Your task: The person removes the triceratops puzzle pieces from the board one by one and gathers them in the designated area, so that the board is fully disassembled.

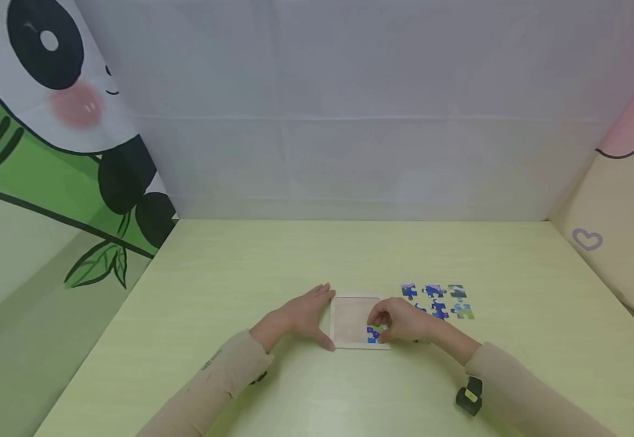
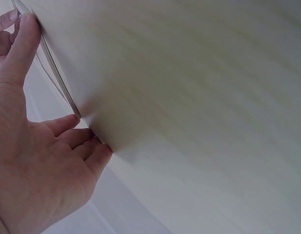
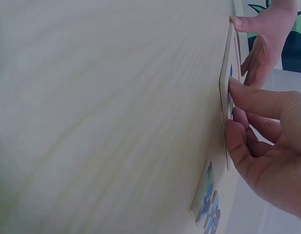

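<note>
A shallow, pale wooden puzzle tray [image 1: 349, 325] lies on the table. My left hand [image 1: 308, 314] spans its left side, thumb at the near corner and fingertips by the far one. In the left wrist view, the fingers of the left hand [image 2: 52, 151] reach out fairly straight against the tray's edge. At the tray's near right corner is a blue and green jigsaw piece [image 1: 373, 334]. My right hand [image 1: 404, 320] bends over this piece, thumb and curled fingers around it. In the right wrist view, the right hand [image 3: 274, 136] partly hides the piece.
Several loose jigsaw pieces [image 1: 438, 310] lie right of the tray, some partly behind the right hand. The pale table [image 1: 229, 255] ends at a grey cloth wall [image 1: 360, 158]. Printed side panels [image 1: 98, 182] flank it.
</note>
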`<state>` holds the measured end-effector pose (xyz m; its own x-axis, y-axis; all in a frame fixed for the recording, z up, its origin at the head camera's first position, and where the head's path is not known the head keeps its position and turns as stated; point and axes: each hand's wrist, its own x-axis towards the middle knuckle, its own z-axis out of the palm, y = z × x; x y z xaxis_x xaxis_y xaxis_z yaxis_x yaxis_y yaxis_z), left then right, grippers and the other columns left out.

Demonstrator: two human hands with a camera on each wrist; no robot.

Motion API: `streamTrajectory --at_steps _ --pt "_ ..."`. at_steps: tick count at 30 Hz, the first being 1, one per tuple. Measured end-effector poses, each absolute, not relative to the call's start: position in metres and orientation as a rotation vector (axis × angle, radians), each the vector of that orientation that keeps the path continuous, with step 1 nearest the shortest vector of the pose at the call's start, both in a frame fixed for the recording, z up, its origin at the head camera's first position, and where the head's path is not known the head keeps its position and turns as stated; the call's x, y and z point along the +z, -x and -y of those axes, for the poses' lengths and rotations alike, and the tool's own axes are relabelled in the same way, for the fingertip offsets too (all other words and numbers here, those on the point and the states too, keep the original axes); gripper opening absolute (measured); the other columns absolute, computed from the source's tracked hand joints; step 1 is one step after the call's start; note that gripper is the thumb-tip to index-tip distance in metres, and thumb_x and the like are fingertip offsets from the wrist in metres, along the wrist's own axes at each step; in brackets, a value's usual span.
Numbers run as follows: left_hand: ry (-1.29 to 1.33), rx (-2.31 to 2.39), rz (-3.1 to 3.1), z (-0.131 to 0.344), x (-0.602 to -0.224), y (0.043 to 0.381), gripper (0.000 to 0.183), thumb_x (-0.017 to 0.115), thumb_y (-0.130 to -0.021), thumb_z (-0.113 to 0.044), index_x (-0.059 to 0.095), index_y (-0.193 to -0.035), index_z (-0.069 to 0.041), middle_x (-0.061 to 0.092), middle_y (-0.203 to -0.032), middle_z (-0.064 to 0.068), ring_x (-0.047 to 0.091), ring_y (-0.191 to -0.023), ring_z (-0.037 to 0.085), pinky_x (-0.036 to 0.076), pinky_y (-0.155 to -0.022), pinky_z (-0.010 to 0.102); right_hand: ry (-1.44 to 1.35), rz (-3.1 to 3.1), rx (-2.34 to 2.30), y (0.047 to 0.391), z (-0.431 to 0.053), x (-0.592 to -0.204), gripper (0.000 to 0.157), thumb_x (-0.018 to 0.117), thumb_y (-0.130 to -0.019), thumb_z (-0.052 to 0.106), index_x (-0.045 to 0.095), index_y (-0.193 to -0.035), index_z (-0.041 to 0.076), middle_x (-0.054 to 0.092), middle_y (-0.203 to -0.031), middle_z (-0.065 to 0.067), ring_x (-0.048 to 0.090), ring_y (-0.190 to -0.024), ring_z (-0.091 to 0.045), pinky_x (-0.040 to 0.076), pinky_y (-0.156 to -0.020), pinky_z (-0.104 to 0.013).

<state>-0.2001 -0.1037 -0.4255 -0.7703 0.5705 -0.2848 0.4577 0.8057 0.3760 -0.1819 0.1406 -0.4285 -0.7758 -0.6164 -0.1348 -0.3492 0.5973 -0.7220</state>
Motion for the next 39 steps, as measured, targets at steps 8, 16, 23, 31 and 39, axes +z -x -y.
streamTrajectory --at_steps 8,16,23,31,39 --pt "-0.779 0.408 -2.604 0.102 -0.422 0.198 0.112 0.080 -0.059 -0.050 0.023 -0.143 -0.005 0.014 -0.151 0.012 0.011 -0.138 0.025 0.020 -0.111 0.040 0.807 -2.523 -0.975 0.183 -0.144 -0.428 0.027 0.079 -0.066 0.006 0.063 -0.088 0.003 0.057 -0.080 0.000 0.048 -0.071 -0.014 0.045 -0.061 -0.020" --pt "-0.775 0.410 -2.597 0.100 -0.420 0.200 0.110 0.080 -0.059 -0.048 0.023 -0.143 -0.006 0.015 -0.151 0.012 0.011 -0.138 0.026 0.021 -0.110 0.041 0.768 -2.511 -0.974 0.185 -0.142 -0.424 0.027 0.080 -0.064 0.005 0.061 -0.084 0.004 0.056 -0.075 -0.001 0.046 -0.067 -0.014 0.043 -0.057 -0.020" --pt "-0.786 0.448 -2.585 0.101 -0.421 0.200 0.110 0.081 -0.059 -0.047 0.024 -0.143 -0.004 0.015 -0.150 0.013 0.012 -0.138 0.027 0.021 -0.110 0.042 0.750 -2.476 -1.040 0.181 -0.142 -0.427 0.026 0.078 -0.065 0.002 0.059 -0.082 0.005 0.055 -0.074 0.001 0.049 -0.067 -0.012 0.046 -0.059 -0.020" --pt "-0.759 0.429 -2.589 0.101 -0.422 0.198 0.111 0.081 -0.059 -0.048 0.023 -0.143 -0.005 0.014 -0.151 0.011 0.011 -0.138 0.025 0.020 -0.111 0.040 0.854 -2.435 -1.151 0.178 -0.146 -0.430 0.018 0.068 -0.075 -0.005 0.057 -0.085 0.004 0.056 -0.077 -0.003 0.051 -0.069 -0.012 0.048 -0.060 -0.021" --pt "-0.778 0.413 -2.589 0.104 -0.423 0.198 0.112 0.079 -0.060 -0.051 0.021 -0.144 -0.005 0.011 -0.151 0.012 0.009 -0.139 0.024 0.019 -0.111 0.039 0.878 -2.457 -1.147 0.179 -0.160 -0.421 0.011 0.063 -0.081 -0.001 0.058 -0.085 0.008 0.059 -0.078 0.002 0.054 -0.071 -0.010 0.051 -0.064 -0.023"
